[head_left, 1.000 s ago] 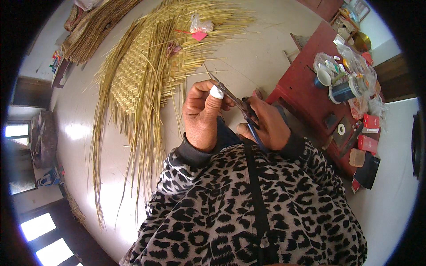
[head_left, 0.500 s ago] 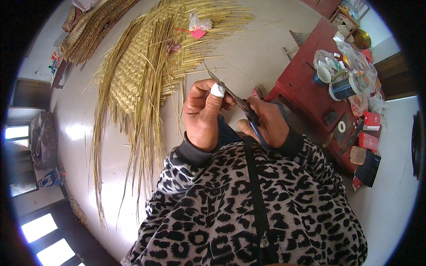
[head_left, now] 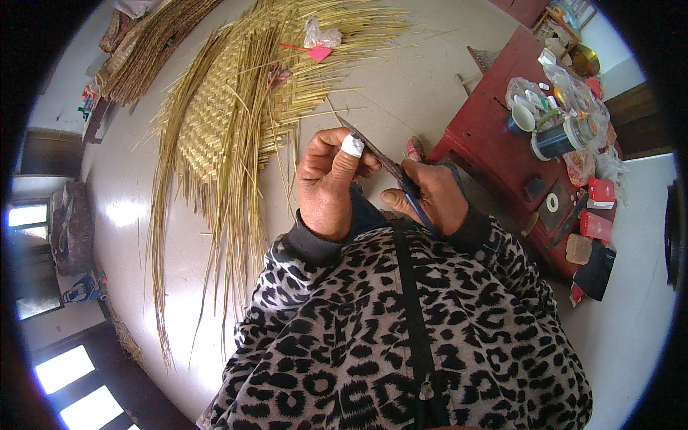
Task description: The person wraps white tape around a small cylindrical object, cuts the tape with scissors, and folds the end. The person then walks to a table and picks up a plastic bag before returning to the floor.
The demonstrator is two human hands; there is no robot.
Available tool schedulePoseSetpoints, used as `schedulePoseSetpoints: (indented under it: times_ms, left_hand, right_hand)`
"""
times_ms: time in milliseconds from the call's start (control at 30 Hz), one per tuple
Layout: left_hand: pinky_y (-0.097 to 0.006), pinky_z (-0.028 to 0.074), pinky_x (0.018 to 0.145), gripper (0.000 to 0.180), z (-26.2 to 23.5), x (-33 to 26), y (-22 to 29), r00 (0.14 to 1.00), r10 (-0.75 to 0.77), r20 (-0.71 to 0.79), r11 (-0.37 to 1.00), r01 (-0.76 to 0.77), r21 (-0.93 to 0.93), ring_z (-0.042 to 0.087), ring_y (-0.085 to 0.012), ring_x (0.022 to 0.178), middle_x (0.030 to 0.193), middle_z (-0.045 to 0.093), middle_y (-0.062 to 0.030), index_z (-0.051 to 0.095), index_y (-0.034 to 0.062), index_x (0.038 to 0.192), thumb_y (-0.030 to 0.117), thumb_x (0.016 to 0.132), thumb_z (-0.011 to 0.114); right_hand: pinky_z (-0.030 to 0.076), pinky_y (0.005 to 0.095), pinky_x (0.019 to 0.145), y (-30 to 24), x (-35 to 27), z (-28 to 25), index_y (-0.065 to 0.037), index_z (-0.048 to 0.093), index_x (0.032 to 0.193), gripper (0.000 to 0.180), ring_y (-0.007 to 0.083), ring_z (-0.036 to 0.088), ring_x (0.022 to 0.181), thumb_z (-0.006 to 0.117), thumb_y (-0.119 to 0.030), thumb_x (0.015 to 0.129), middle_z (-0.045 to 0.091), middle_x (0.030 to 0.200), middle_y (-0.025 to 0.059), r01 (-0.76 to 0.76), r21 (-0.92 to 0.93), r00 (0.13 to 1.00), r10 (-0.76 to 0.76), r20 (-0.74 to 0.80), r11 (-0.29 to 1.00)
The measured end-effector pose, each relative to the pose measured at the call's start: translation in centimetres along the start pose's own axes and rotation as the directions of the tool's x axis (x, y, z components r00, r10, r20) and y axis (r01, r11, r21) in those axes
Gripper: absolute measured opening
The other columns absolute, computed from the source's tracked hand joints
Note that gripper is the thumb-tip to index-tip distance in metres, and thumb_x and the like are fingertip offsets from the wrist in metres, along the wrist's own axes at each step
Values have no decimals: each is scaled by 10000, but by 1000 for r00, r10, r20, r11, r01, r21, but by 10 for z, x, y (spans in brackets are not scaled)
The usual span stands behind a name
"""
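In front of my chest I hold a pair of blue-handled scissors (head_left: 385, 159) with long, dark, worn blades pointing away to the upper left. My right hand (head_left: 439, 195) is closed round the handle, its thumb lying along the near side. Close to the blade tips, my left hand (head_left: 328, 183) is closed, thumb and fingers pinching at the blades. White tape (head_left: 352, 145) wraps the left thumb. Whether a thin strip is also between those fingers, I cannot tell. Beyond my hands a half-woven straw mat (head_left: 208, 132) lies on the floor, with long loose strips fanning from its edges.
To the right stands a red table (head_left: 481, 118) bearing a blue mug (head_left: 520, 120), a large spool (head_left: 555, 143), plastic bags and red boxes (head_left: 596, 226). A plastic bag (head_left: 321, 36) and a pink piece (head_left: 319, 54) rest on the mat. Bundled stalks (head_left: 147, 54) lie at the far left.
My right hand and the scissors handle have shifted slightly; the right thumb has lifted a little. The left hand stays almost where it was.
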State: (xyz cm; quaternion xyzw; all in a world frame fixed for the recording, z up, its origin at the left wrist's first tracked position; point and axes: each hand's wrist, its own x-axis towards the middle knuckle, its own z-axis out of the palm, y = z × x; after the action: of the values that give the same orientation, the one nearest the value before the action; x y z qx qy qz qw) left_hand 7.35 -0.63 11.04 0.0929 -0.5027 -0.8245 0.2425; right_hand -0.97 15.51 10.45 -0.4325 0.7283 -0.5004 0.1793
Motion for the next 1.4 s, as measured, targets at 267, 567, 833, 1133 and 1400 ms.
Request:
schedulePoseSetpoints:
  times_ms: [267, 567, 833, 1133, 1400]
  left_hand:
    - [-252, 484, 683, 139, -5, 2, -3, 997, -51, 50, 996, 55, -71, 614, -122, 740, 834, 672, -47, 589, 48, 1068, 154, 980, 600]
    - [-243, 479, 692, 121, -7, 0, -4, 997, -28, 76, 999, 31, -39, 620, -119, 756, 844, 669, -51, 584, 44, 1062, 118, 970, 610]
    - [-239, 497, 703, 101, -22, 4, 4, 980, -84, 182, 993, 66, 103, 635, -118, 763, 851, 667, -47, 580, 22, 1021, 74, 950, 629]
    - [-247, 520, 711, 103, -31, 3, 2, 951, -147, 271, 986, 120, 114, 656, -130, 767, 867, 677, -66, 578, 25, 1021, 68, 944, 632]
    - [-245, 515, 698, 117, -29, 3, -4, 946, -186, 265, 982, 190, 12, 660, -138, 766, 879, 685, -79, 574, 31, 1043, 80, 949, 623]
  right_hand:
    - [466, 372, 704, 15, -4, 7, 2, 470, 1163, 444, 259, 586, 759, 562, -387, 971, 546, 845, 141, 11, 225, 982, -53, 181, 974]
    - [477, 394, 690, 7, -5, 0, -9, 531, 1123, 443, 335, 626, 760, 654, -378, 909, 595, 819, 187, -33, 76, 991, 23, 131, 997]
    - [497, 372, 595, 15, -9, -3, 2, 612, 999, 395, 317, 666, 668, 706, -361, 875, 638, 730, 173, -31, -4, 995, 31, 96, 1000]
    - [492, 361, 546, 31, -21, 5, -5, 568, 851, 306, 274, 663, 624, 713, -272, 880, 636, 709, 167, 19, -3, 995, -19, 102, 1000]
    - [462, 346, 617, 35, -21, 3, 13, 450, 1111, 345, 219, 569, 619, 602, -248, 944, 544, 768, 73, -137, 282, 939, 34, 343, 950]
